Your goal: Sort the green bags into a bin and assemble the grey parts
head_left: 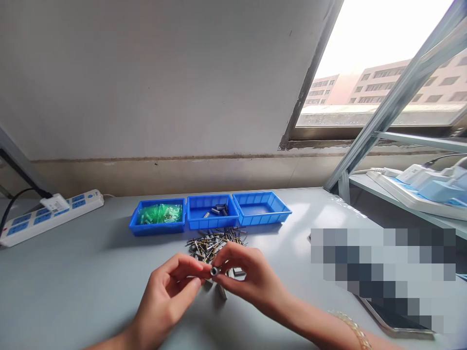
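Between the thumb and fingers of my right hand (251, 274) is a small metal cylinder (215, 271), its hollow end facing me. My left hand (171, 291) is just left of it, fingertips close to the cylinder, thumb and fingers curled toward each other; whether they pinch something small is unclear. Behind the hands lies a pile of thin metal pins (206, 244), some brass-coloured. A few grey metal blocks (239, 272) show beneath and behind my right hand, partly covered by it.
Three blue trays stand behind the pile: the left (156, 229) holds green bags, the middle (213, 223) a few metal cylinders, the right (262, 217) nothing visible. A power strip (87, 198) lies at left, a phone-like device (394, 316) at right, partly pixelated.
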Demonstrator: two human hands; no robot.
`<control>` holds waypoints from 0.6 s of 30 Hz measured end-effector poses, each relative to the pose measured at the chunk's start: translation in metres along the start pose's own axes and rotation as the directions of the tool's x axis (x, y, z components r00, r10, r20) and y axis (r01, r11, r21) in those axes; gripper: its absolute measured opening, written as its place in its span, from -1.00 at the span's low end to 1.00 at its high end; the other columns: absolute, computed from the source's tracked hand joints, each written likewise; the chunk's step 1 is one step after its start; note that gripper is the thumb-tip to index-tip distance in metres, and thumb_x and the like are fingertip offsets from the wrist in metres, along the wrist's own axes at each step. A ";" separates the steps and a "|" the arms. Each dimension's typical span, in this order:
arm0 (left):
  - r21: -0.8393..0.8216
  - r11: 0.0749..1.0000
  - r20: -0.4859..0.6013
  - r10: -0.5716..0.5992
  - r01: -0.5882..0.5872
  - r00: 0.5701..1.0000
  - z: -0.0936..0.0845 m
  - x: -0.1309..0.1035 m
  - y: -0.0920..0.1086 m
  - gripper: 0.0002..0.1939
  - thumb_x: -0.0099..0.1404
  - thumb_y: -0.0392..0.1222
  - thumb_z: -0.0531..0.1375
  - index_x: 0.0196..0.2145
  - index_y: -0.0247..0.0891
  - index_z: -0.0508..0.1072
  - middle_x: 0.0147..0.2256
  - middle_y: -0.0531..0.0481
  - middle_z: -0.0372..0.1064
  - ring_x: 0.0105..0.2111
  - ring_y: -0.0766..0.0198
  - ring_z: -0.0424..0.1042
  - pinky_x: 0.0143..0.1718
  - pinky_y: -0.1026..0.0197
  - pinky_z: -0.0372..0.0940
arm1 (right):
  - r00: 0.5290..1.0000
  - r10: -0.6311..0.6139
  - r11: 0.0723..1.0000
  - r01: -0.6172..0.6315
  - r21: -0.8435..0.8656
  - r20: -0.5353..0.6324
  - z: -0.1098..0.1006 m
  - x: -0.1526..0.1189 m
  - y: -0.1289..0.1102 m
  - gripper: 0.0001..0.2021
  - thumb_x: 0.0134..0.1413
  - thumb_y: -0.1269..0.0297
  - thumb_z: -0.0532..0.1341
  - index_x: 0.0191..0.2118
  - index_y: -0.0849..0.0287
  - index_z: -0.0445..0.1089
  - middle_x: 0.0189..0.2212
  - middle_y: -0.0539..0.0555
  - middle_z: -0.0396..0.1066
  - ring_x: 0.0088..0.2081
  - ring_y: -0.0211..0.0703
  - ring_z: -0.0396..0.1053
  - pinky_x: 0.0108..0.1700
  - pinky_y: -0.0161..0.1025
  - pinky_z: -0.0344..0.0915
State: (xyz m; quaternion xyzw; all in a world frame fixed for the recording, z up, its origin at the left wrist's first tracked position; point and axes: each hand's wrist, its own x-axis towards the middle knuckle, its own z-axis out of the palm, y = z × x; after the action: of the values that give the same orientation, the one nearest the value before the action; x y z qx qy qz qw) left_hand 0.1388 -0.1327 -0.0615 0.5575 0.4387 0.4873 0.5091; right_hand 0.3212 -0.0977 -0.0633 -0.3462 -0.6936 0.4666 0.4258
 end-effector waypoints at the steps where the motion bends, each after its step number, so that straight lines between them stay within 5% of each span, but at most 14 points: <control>1: -0.004 1.000 0.014 0.003 -0.003 1.000 0.000 -0.001 0.000 -0.96 0.20 -0.28 0.24 -0.34 -0.22 0.50 -0.28 -0.05 0.57 -0.23 0.17 0.54 -0.14 0.17 0.42 | 0.998 0.064 0.991 -0.066 0.112 0.023 0.001 0.001 0.002 -0.83 -0.09 0.30 0.36 -0.44 0.19 0.34 -0.45 0.03 0.44 -0.41 -0.21 0.43 -0.34 -0.26 0.39; 4: -0.007 1.000 0.041 0.026 -0.026 0.999 0.000 -0.001 0.000 -0.94 0.22 -0.29 0.22 -0.33 -0.22 0.50 -0.26 -0.07 0.58 -0.21 0.14 0.55 -0.11 0.13 0.43 | 0.981 0.172 0.915 -0.192 0.354 0.089 0.004 0.003 0.005 -0.68 -0.22 0.21 0.44 -0.48 0.19 0.28 -0.48 0.02 0.44 -0.43 -0.20 0.44 -0.36 -0.25 0.37; 7: 0.034 0.996 0.045 0.080 -0.082 0.996 -0.003 0.000 -0.001 -0.93 0.24 -0.30 0.20 -0.32 -0.20 0.49 -0.25 -0.06 0.58 -0.20 0.14 0.55 -0.11 0.13 0.44 | 0.971 0.213 0.905 -0.236 0.353 0.105 -0.002 0.006 0.002 -0.68 -0.20 0.16 0.42 -0.44 0.20 0.31 -0.48 0.02 0.45 -0.44 -0.22 0.43 -0.38 -0.27 0.34; 11: 0.232 0.954 0.048 0.186 -0.193 0.981 -0.010 0.009 -0.002 -0.85 0.26 -0.35 0.13 -0.27 -0.19 0.48 -0.24 -0.05 0.56 -0.20 0.16 0.53 -0.11 0.13 0.42 | 0.998 0.057 0.998 -0.057 -0.014 -0.013 -0.021 0.020 -0.005 -0.80 0.05 0.19 0.24 -0.28 0.22 0.45 -0.41 0.05 0.44 -0.40 -0.23 0.39 -0.36 -0.27 0.34; 15: 0.527 0.777 0.182 0.294 -0.345 0.938 -0.016 0.019 0.000 -0.77 0.18 -0.47 0.10 -0.30 -0.21 0.47 -0.24 -0.06 0.52 -0.19 0.14 0.48 -0.16 0.10 0.39 | 0.958 -0.258 0.882 0.182 -0.435 -0.123 -0.041 0.054 -0.001 -0.84 0.09 0.31 0.16 -0.29 0.22 0.48 -0.43 0.06 0.43 -0.42 -0.23 0.36 -0.34 -0.24 0.36; 18: 0.642 0.637 0.284 0.318 -0.426 0.905 -0.018 0.020 0.000 -0.78 0.15 -0.48 0.15 -0.33 -0.21 0.47 -0.26 -0.06 0.46 -0.20 0.11 0.43 -0.15 0.06 0.37 | 0.943 -0.293 0.839 0.175 -0.515 -0.159 -0.048 0.079 0.006 -0.84 0.01 0.44 0.19 -0.26 0.24 0.47 -0.40 0.09 0.44 -0.38 -0.20 0.37 -0.28 -0.19 0.37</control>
State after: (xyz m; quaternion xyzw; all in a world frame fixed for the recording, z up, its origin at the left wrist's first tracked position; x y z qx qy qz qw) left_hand 0.1242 -0.1101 -0.0593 0.8183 0.4255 0.3405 0.1829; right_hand 0.3342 -0.0097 -0.0377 -0.4073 -0.7724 0.1745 0.4550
